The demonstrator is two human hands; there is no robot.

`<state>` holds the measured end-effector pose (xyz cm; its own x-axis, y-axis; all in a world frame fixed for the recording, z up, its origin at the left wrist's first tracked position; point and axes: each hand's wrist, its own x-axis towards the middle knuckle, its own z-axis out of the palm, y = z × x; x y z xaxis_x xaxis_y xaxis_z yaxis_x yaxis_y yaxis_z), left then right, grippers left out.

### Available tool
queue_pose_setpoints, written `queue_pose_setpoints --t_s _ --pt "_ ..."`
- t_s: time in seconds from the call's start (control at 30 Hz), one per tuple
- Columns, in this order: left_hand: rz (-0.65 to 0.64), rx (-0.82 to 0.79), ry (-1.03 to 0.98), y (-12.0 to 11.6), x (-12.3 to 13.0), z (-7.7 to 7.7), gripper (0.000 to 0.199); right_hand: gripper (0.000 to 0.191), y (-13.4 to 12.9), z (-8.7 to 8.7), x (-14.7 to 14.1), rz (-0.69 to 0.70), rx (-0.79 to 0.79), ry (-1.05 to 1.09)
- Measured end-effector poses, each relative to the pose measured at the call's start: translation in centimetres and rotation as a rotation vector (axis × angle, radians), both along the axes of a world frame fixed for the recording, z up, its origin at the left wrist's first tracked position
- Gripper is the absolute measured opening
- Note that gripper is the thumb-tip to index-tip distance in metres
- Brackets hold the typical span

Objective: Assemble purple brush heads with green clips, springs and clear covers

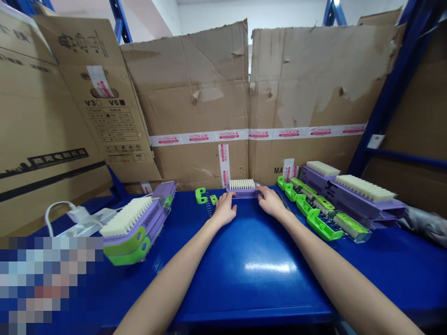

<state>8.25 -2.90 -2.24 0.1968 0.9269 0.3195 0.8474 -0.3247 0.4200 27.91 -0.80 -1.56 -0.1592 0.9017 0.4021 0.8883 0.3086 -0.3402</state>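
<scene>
A purple piece with a cream ridged pad [242, 184] lies at the far middle of the blue table, near the cardboard. My left hand [225, 208] is at its left end, with the fingertips touching the purple edge and the thumb apart. At the opposite end, my right hand [270, 201] has its index finger on the purple piece, the other fingers curled beneath. Both hands seem to steady the piece between them. Just left of my left hand are a bright green part [201, 196], a small green-topped piece [213, 200] and a thin spring [209, 208].
Bright green parts [323, 226] and green-topped blocks [352, 223] line the right side, beside stacked purple pieces with cream pads [366, 187]. At left are more purple and green assemblies [127, 232] and a white power strip [85, 223]. Cardboard [195, 102] stands behind.
</scene>
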Motion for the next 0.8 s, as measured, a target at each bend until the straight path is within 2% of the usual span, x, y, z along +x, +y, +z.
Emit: queue_pose_setpoints --t_s 0.17,0.27,0.37,0.5,0.67,0.8 --pt "0.143 0.057 -0.059 -0.2 0.2 0.4 0.041 0.034 -1.1 1.2 -0.4 -0.127 0.01 0.004" --pt "0.217 0.069 -0.073 -0.4 0.2 0.8 0.043 0.035 -1.1 1.1 -0.5 -0.181 0.035 0.055" --pt "0.247 0.051 -0.068 -0.5 0.3 1.1 0.043 0.042 -0.5 0.0 -0.3 -0.106 0.065 0.083" --pt "0.27 0.048 -0.03 -0.7 0.6 1.2 0.043 0.065 0.1 -1.2 0.0 0.054 -0.031 0.019" --pt "0.333 0.046 0.03 -0.8 0.6 1.0 0.043 0.071 0.1 -1.1 0.2 0.031 -0.019 -0.027" --pt "0.367 0.06 0.111 -1.0 0.6 0.8 0.045 0.073 0.1 -1.1 0.2 0.075 -0.075 -0.023"
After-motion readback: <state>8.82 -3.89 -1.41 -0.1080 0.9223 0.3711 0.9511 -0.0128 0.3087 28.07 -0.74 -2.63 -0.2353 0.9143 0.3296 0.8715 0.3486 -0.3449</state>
